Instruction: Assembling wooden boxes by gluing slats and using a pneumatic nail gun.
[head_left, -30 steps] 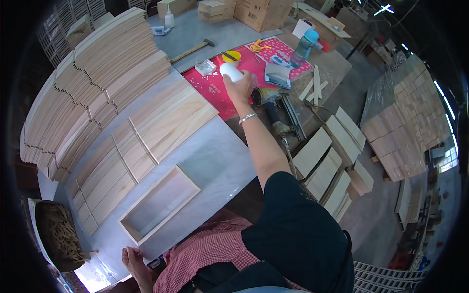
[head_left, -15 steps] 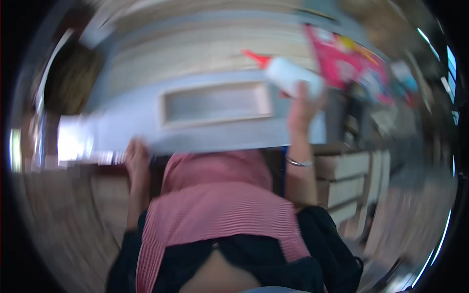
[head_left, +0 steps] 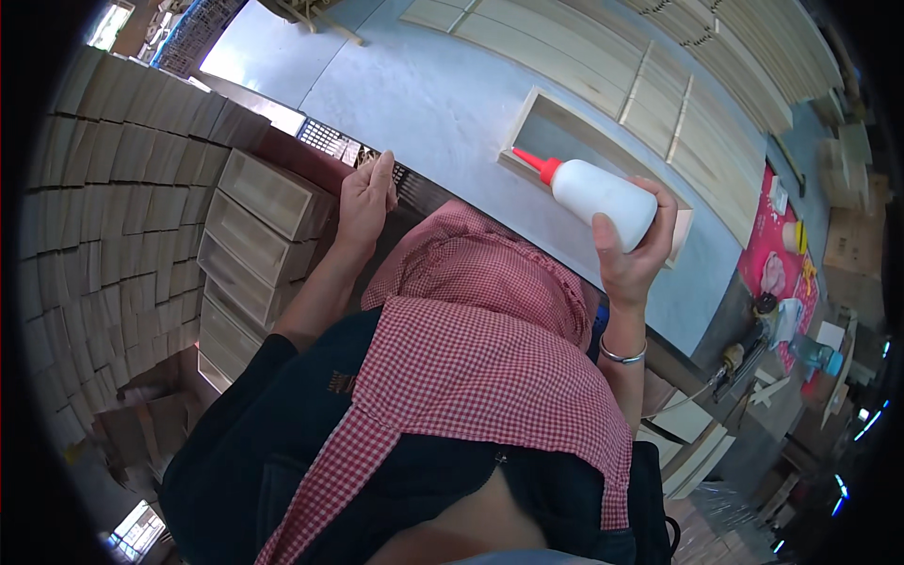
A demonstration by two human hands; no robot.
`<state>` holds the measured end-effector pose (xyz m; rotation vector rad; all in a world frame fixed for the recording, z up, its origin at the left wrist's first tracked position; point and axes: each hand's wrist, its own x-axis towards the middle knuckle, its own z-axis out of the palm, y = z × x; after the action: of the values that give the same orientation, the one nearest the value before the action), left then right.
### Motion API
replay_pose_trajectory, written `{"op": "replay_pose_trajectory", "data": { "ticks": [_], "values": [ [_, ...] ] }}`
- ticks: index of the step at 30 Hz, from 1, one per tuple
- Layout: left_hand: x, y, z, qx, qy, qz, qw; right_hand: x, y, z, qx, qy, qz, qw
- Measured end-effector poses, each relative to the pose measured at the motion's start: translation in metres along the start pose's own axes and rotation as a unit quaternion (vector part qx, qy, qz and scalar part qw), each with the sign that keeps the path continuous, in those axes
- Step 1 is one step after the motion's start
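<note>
My right hand (head_left: 633,254) is wrapped round a white squeeze bottle (head_left: 603,198) with a red pointed nozzle, held tilted with the nozzle toward the upper left. Behind the bottle, a shallow rectangular wooden frame (head_left: 518,115) lies on the pale worktable (head_left: 414,104), partly covered from sight by bottle and hand. My left hand (head_left: 365,202) is off the table's near edge, its fingers curled together; whatever they may hold is hidden. Close to it are a dark perforated crate (head_left: 325,139) and wooden boxes.
Long wooden panels (head_left: 574,56) lie across the table's far side. Wooden boxes (head_left: 247,235) are stacked at left, beside tall piles of wooden pieces (head_left: 94,207). At right are a pink sheet (head_left: 765,240), a clear plastic bottle (head_left: 815,355) and a tool with a hose (head_left: 734,358).
The view has swung left and tilted, showing more of the stacked boxes. My right hand still holds the bottle. My left hand now appears away from the table edge, fingers closed.
</note>
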<state>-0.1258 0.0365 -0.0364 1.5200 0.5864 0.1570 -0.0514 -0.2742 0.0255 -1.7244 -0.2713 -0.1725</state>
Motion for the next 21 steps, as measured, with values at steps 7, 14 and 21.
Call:
{"op": "replay_pose_trajectory", "data": {
  "ticks": [7, 14, 21],
  "values": [
    [0.004, -0.002, -0.001, -0.024, -0.01, -0.034, 0.999, 0.004, 0.002, 0.006, -0.032, -0.029, -0.02, 0.999],
    [0.005, -0.008, -0.003, -0.05, -0.013, -0.06, 0.997, 0.015, 0.006, 0.01, -0.07, -0.034, -0.079, 0.994],
    [0.006, -0.014, -0.009, -0.054, -0.006, -0.076, 0.996, 0.036, 0.01, 0.016, -0.121, -0.016, -0.135, 0.983]
  ]
}}
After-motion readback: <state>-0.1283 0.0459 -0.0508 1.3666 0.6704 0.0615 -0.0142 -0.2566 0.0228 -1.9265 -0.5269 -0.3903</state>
